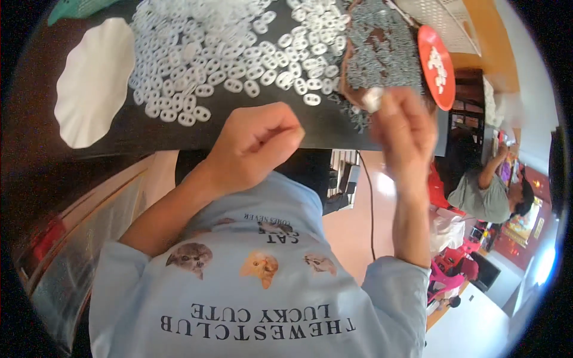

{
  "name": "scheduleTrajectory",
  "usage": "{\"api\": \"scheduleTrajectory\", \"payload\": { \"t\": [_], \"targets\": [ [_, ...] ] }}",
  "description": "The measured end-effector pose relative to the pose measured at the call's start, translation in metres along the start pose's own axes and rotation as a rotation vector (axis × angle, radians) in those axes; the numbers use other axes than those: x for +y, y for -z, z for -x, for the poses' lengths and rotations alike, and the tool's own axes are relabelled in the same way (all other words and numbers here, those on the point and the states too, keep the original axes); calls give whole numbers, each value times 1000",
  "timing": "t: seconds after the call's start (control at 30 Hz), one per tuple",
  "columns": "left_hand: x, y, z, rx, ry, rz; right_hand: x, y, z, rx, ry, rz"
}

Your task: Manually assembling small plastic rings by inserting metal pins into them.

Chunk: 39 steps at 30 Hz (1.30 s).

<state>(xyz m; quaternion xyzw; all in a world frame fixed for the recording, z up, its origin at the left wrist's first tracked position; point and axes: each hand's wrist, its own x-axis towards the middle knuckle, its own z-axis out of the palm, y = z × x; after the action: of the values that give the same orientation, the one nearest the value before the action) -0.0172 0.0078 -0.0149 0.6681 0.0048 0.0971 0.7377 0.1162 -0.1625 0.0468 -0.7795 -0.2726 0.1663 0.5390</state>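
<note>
My left hand (256, 143) is closed in front of the table edge, thumb against curled fingers; whatever it may hold is hidden. My right hand (406, 128) is raised over the near right part of the table, slightly blurred. Between its thumb and fingertips is a small white plastic piece (373, 99), too smeared to show its exact shape. Many oval white plastic pieces with two holes (204, 90) are spread across the black table (239, 134). Just beyond my right hand, small grey screw-like parts (388, 68) cover a brown tray (353, 94), some spilling off its near edge.
A white wavy-edged dish (94, 83) lies at the left. On the right edge stands a red plate (425, 45) with several small white pieces. A pale perforated basket (444, 21) is behind it. A dark cable (371, 209) hangs below. Another person (489, 194) is farther right.
</note>
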Motion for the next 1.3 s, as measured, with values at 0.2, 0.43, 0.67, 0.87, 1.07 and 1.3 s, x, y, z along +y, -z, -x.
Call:
{"api": "scheduleTrajectory", "payload": {
  "t": [0.2, 0.43, 0.67, 0.87, 1.07, 1.3],
  "targets": [
    [0, 1, 2, 2, 78, 114, 15, 114, -56, 286, -49, 355],
    [3, 4, 3, -22, 116, 43, 72, 182, -90, 216, -176, 551],
    [-5, 0, 1, 22, 16, 43, 55, 157, -74, 215, -122, 463],
    [-3, -1, -2, 11, 46, -32, 26, 72, -57, 18, 178, 631],
    [-2, -4, -2, 40, 12, -69, 14, -5, -59, -256, 655, 586],
    [3, -1, -5, 5, 36, -73, 4, -13, -80, -312, 555, 738]
  ]
}}
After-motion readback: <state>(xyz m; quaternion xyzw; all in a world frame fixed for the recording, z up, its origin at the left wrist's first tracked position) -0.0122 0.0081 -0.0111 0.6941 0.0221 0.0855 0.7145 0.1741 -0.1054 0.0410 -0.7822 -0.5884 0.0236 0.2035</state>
